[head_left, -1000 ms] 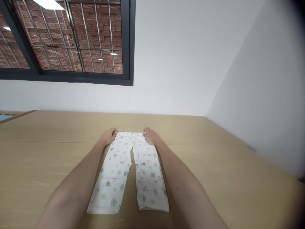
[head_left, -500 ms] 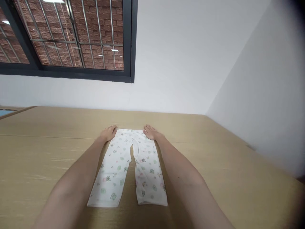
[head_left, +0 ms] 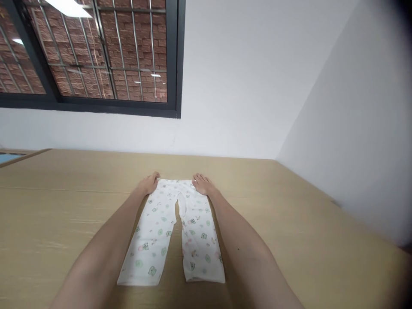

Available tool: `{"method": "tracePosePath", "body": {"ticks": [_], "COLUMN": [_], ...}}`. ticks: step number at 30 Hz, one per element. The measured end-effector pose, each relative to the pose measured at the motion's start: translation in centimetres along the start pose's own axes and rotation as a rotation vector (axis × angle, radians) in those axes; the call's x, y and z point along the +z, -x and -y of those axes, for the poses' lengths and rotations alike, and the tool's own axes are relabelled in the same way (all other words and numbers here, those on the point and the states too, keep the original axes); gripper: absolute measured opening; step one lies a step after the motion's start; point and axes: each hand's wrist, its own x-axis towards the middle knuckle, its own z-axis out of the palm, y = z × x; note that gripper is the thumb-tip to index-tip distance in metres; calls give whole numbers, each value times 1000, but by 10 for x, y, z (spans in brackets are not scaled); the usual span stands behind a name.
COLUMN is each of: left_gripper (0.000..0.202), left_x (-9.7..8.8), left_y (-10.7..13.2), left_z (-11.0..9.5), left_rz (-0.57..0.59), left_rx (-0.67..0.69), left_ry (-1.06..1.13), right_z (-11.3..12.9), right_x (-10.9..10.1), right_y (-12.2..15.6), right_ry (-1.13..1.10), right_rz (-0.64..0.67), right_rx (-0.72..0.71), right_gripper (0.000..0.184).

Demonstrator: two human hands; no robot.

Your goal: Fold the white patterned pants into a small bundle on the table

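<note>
A small pair of white pants point(head_left: 151, 234) with green and pink animal prints lies spread flat, its waistband away from me and its two legs pointing toward me. An opening shows at the crotch. At the left corner of the waistband rests my left hand point(head_left: 149, 183), palm down, its fingers stretched forward along the edge. My right hand point(head_left: 202, 184) lies flat on the right corner, fingers spread and partly past the waistband. Cloth directly under both palms is hidden.
The pants lie on a broad tan wooden surface point(head_left: 289, 240) with a seam running across its left part. Behind it stands a white wall point(head_left: 238, 86) with a dark-framed barred window point(head_left: 112, 107) at upper left. Another wall point(head_left: 363, 141) bounds the right side.
The view has tilted up slightly, so pants and hands sit a little lower in the picture. Both hands stay at the waistband corners, with the right fingers slightly shifted.
</note>
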Motion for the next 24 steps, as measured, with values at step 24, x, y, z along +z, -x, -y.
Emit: {"method": "tracePosePath", "body": {"ticks": [24], "left_gripper": [42], "left_x": [54], "left_y": [237], "left_z": [-229], "left_rz": [480], "left_rx": [469], "left_ry": [160], "right_z": [5], "right_x": [-6], "right_y": [13], "right_ry": [-44], "right_rz": [-275], "right_rx": [-16], "right_gripper": [34]}}
